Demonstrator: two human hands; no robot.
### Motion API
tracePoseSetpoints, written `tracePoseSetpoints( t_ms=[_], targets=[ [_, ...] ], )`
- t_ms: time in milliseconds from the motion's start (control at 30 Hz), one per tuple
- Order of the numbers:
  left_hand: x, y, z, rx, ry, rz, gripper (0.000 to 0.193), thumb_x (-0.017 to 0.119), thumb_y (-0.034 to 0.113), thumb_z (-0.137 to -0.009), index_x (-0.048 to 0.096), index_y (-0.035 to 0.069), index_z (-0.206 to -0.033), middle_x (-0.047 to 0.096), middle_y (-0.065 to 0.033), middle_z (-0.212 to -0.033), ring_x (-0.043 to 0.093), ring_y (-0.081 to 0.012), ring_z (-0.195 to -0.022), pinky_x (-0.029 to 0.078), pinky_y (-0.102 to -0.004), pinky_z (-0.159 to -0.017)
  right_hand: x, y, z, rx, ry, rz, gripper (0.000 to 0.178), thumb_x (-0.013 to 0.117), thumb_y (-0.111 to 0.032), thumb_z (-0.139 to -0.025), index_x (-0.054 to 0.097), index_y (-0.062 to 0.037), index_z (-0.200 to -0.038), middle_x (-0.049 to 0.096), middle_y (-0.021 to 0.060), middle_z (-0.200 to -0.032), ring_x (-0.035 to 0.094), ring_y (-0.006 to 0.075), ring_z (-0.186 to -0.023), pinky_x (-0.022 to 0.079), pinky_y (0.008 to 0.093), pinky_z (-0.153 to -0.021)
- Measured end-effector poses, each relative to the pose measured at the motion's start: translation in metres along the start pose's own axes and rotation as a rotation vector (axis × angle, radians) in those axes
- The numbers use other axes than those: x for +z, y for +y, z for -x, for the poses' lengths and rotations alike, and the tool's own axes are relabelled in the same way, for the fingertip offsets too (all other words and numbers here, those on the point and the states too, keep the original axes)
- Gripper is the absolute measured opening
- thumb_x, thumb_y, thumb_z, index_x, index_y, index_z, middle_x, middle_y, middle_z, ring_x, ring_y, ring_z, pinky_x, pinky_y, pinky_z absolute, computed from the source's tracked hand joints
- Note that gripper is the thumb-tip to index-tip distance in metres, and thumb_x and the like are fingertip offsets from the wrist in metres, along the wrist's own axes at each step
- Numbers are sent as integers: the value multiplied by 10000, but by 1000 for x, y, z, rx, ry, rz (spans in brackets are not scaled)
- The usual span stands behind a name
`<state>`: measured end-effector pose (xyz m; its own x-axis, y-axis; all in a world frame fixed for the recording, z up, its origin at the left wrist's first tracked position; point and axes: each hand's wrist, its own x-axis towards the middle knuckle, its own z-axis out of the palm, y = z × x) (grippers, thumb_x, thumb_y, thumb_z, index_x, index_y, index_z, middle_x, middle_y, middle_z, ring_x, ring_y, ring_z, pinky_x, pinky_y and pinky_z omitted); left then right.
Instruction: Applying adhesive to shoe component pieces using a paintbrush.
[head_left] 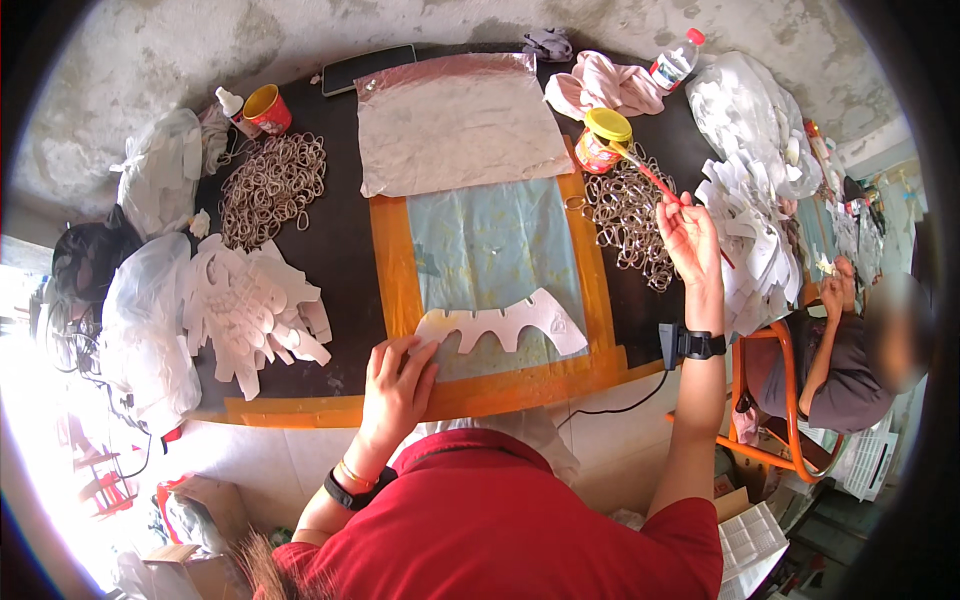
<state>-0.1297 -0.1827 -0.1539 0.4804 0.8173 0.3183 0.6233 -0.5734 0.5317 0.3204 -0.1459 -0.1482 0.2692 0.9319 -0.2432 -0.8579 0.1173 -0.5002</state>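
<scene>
A white scallop-edged cut-out piece [500,322] with pointed tabs lies on the blue-green sheet at the table's near edge. My left hand [398,385] rests on its left end, fingers stretched out and pressing it flat. Raised over the table's right side, my right hand [690,240] is closed round a slim red-handled brush [655,178]. The brush tip reaches to the rim of a small red can [596,155] with a yellow lid [608,124]. Whether the tip is inside the can I cannot tell.
Piles of metal rings [270,190] lie left and right, beside stacks of white cut pieces [250,305]. A silvery sheet [460,125] covers the back middle. A bottle [677,62] and pink cloth [610,85] stand behind. Another person [840,350] sits at the right.
</scene>
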Motion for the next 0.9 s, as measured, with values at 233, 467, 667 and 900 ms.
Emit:
tracePoseSetpoints(
  t_ms=[233, 467, 667, 900],
  targets=[
    [-1, 2, 6, -11, -31, 8, 319, 664, 34, -728, 606, 50, -1041, 535, -123, -1029, 517, -312, -939, 450, -397, -816, 23, -3, 22, 72, -134, -240, 214, 499, 21, -852, 565, 60, -1051, 594, 198, -965, 592, 201, -776, 460, 372, -967],
    [5, -8, 15, 6, -6, -26, 320, 667, 63, -734, 605, 62, -1048, 534, -127, -1021, 513, -320, -924, 453, -402, -808, 103, 0, 75, 22, -276, -171, 439, 505, 57, -835, 400, 69, -1261, 480, 80, -854, 500, 132, -723, 461, 332, -890],
    [10, -10, 2, -4, 12, 34, 325, 680, 47, -719, 627, 72, -1038, 542, -92, -1046, 515, -290, -946, 457, -378, -820, 90, 47, 131, -211, -183, 369, 197, 461, -143, -894, 488, 16, -1007, 559, 186, -973, 490, 186, -707, 425, 336, -765],
    [11, -13, 11, -26, 21, 14, 331, 684, 44, -712, 631, 78, -1037, 534, -80, -1058, 517, -271, -934, 468, -365, -800, 57, 159, 158, -236, -143, 927, 187, 429, -87, -912, 527, 42, -1005, 610, 190, -906, 558, 191, -701, 470, 319, -675]
  ],
)
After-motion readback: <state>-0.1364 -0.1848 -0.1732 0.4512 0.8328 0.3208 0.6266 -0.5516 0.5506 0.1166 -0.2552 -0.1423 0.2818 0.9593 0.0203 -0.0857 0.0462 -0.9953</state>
